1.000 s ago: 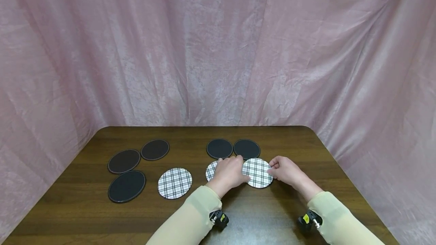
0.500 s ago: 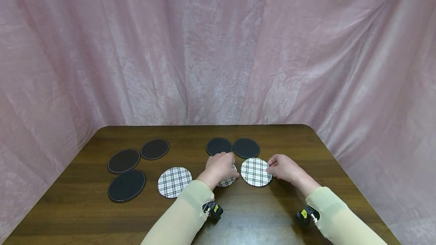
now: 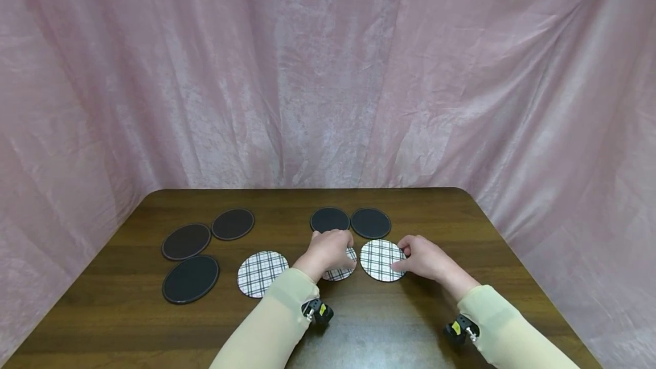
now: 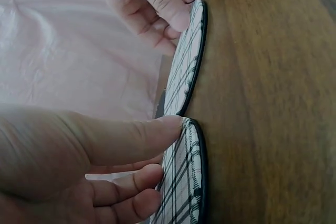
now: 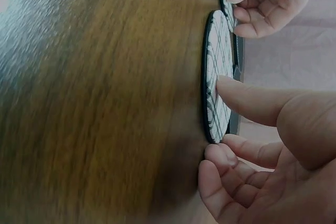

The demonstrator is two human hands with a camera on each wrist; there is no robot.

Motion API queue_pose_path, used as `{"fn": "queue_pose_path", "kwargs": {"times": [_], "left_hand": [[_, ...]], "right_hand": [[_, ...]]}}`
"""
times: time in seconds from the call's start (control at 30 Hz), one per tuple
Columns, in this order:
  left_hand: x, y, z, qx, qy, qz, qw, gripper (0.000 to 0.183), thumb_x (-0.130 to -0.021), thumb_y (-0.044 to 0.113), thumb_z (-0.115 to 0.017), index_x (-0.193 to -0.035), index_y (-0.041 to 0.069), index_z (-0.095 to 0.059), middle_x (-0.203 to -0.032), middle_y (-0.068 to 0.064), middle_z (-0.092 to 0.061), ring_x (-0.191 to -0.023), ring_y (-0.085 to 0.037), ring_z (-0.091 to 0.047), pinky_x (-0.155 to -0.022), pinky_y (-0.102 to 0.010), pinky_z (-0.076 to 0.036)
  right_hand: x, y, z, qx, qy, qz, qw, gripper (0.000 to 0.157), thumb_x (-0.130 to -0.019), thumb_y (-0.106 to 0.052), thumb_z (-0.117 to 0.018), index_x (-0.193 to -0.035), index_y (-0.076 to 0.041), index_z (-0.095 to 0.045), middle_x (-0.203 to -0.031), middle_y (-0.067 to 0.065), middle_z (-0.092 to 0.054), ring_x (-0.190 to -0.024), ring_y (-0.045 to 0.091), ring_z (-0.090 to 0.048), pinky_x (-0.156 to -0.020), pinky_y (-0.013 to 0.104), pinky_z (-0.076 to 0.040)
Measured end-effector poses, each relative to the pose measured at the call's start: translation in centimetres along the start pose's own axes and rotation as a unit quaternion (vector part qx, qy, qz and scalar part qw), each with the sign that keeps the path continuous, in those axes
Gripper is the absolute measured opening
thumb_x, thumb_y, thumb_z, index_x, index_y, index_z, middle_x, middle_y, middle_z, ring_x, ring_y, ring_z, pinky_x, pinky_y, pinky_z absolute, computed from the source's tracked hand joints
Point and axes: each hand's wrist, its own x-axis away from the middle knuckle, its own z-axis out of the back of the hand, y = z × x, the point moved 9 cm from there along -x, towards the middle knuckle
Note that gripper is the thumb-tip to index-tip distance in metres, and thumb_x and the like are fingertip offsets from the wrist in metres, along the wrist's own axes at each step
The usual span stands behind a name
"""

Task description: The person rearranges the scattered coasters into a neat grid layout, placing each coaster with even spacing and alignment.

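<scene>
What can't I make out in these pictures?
Head view: much of the middle checked coaster, hidden by the left-hand grip.
Head view: part of the near rim of the black coaster just beyond, hidden by that grip.
Left wrist view: the middle coaster's lower end, cut off by the bottom edge.

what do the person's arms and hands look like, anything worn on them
Both arms wear long, pale yellow sleeves, the left sleeve and right sleeve looking slightly greener towards the cuffs. Each has a small black device near the wrist, left device and right device, with a yellow patch and a silvery piece. The left hand and right hand are bare; no gloves or rings show.
</scene>
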Motion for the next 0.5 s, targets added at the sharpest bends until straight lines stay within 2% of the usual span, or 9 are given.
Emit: {"fn": "queue_pose_path", "kwargs": {"times": [0.07,0.17,0.27,0.3,0.4,0.5], "left_hand": [[0.2,0.3,0.2,-0.002,0.005,-0.003,1.0,0.042,-0.078,0.037,-0.097,-0.111,0.018,-0.079,-0.108,0.002,-0.077,-0.1,-0.021,-0.069,-0.089,-0.055,-0.044],[1.5,1.7,1.8,0.0,-0.001,0.005,1.0,0.041,-0.08,0.032,-0.098,-0.112,0.015,-0.079,-0.111,-0.001,-0.078,-0.104,-0.023,-0.07,-0.091,-0.054,-0.045],[1.1,1.5,1.4,0.004,-0.006,0.015,0.9999,0.043,-0.08,0.034,-0.099,-0.114,0.016,-0.079,-0.114,0.0,-0.078,-0.107,-0.022,-0.07,-0.094,-0.054,-0.045],[1.2,1.5,1.5,-0.001,0.001,0.011,0.9999,0.045,-0.08,0.035,-0.098,-0.117,0.017,-0.079,-0.117,0.0,-0.078,-0.108,-0.022,-0.07,-0.095,-0.054,-0.045],[0.0,0.6,0.1,-0.005,0.006,0.008,0.9999,0.046,-0.08,0.037,-0.098,-0.117,0.017,-0.08,-0.116,0.0,-0.078,-0.107,-0.022,-0.07,-0.093,-0.054,-0.045],[0.3,0.7,0.4,-0.005,-0.002,0.014,0.9999,0.048,-0.081,0.037,-0.098,-0.119,0.017,-0.08,-0.118,-0.001,-0.077,-0.109,-0.023,-0.07,-0.095,-0.055,-0.045]], "right_hand": [[0.6,-1.2,0.5,-0.001,0.004,0.001,1.0,0.063,-0.083,-0.041,-0.098,-0.12,0.003,-0.073,-0.103,0.011,-0.069,-0.093,0.025,-0.064,-0.087,0.047,-0.054],[1.5,-3.0,1.2,0.005,0.004,-0.011,1.0,0.059,-0.085,-0.036,-0.096,-0.121,0.004,-0.072,-0.104,0.011,-0.069,-0.094,0.025,-0.063,-0.088,0.047,-0.054],[1.9,-3.9,1.5,0.006,-0.001,-0.033,0.999,0.058,-0.083,-0.029,-0.097,-0.124,0.005,-0.072,-0.106,0.011,-0.07,-0.098,0.027,-0.065,-0.092,0.052,-0.054],[1.4,-3.2,1.3,0.013,0.002,-0.032,0.999,0.059,-0.083,-0.031,-0.097,-0.123,0.004,-0.073,-0.106,0.009,-0.07,-0.097,0.025,-0.065,-0.09,0.05,-0.055],[0.4,-1.7,0.8,0.018,0.007,-0.019,1.0,0.063,-0.082,-0.038,-0.098,-0.123,0.003,-0.073,-0.105,0.009,-0.07,-0.096,0.024,-0.065,-0.088,0.047,-0.055],[0.0,-1.2,0.5,0.018,0.007,-0.012,1.0,0.064,-0.082,-0.041,-0.098,-0.122,0.002,-0.073,-0.104,0.01,-0.069,-0.095,0.024,-0.065,-0.086,0.047,-0.055]]}}
